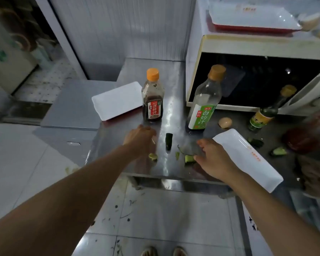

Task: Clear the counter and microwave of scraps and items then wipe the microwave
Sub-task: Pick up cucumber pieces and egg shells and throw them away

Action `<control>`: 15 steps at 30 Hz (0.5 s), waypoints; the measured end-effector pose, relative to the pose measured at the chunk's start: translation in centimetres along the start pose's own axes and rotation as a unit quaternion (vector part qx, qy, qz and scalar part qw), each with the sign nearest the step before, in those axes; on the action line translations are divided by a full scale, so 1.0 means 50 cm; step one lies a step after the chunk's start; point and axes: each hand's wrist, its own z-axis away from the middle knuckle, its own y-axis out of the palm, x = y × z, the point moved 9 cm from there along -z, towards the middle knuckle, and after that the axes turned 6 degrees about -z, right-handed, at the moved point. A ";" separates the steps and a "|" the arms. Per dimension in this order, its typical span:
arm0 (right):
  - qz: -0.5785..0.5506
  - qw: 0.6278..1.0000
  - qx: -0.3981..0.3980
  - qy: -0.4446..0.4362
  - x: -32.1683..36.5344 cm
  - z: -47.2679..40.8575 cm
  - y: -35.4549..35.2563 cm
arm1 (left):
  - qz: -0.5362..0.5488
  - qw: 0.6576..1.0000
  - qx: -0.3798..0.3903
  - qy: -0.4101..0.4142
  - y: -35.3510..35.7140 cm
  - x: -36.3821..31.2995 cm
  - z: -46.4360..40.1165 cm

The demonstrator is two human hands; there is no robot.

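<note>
Green cucumber scraps lie on the steel counter (172, 111): a dark stub (168, 143), a pale slice (152, 156), a thin sliver (177, 155) and a chunk (189, 158). My left hand (139, 139) hovers over the counter just left of the stub, back up, its fingertips hidden. My right hand (214, 157) reaches in from the right, thumb spread wide, fingertips touching the chunk. The white microwave (196, 58) stands at the back right with its dark door shut. More cucumber bits (256, 143) and an eggshell (225, 122) lie further right.
A dark sauce bottle (152, 100), a clear green-label bottle (203, 106) and a dark green bottle (262, 115) stand on the counter. White trays lie at the back left (118, 100), beside my right hand (248, 159) and on the microwave (251, 17). Blurred red items (299, 141) sit far right.
</note>
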 end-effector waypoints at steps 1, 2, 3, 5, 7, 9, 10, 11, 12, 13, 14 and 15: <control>-0.006 1.000 -0.005 0.001 -0.008 -0.007 0.000 | -0.002 1.000 0.010 -0.005 0.007 0.004 -0.013; -0.015 1.000 -0.017 -0.002 -0.011 -0.013 -0.005 | 0.008 1.000 0.004 -0.009 0.010 0.009 -0.023; -0.016 1.000 -0.023 -0.008 -0.014 -0.016 -0.006 | 0.000 1.000 0.008 -0.010 0.022 0.013 -0.033; -0.013 0.999 -0.026 -0.014 -0.018 -0.021 -0.006 | -0.013 1.000 0.005 -0.015 0.035 0.017 -0.045; -0.016 0.999 -0.032 -0.017 -0.025 -0.024 -0.004 | -0.018 1.000 -0.015 -0.017 0.043 0.020 -0.052; -0.018 0.999 -0.041 -0.021 -0.028 -0.027 -0.006 | -0.019 0.999 -0.027 -0.022 0.045 0.024 -0.054; -0.019 0.999 -0.042 -0.021 -0.031 -0.028 -0.005 | -0.020 0.999 -0.024 -0.023 0.049 0.028 -0.055; -0.020 0.999 -0.041 -0.019 -0.033 -0.029 -0.003 | -0.023 0.999 -0.020 -0.024 0.055 0.032 -0.057; -0.021 0.999 -0.040 -0.018 -0.035 -0.031 0.000 | -0.027 0.999 -0.013 -0.023 0.058 0.033 -0.057; -0.022 0.999 -0.039 -0.015 -0.038 -0.031 0.002 | -0.033 0.999 -0.007 -0.021 0.062 0.035 -0.057; -0.023 0.999 -0.039 -0.013 -0.040 -0.031 0.003 | -0.038 0.999 -0.001 -0.018 0.065 0.035 -0.057; -0.024 0.999 -0.040 -0.011 -0.042 -0.030 0.004 | -0.046 0.999 0.003 -0.014 0.066 0.034 -0.057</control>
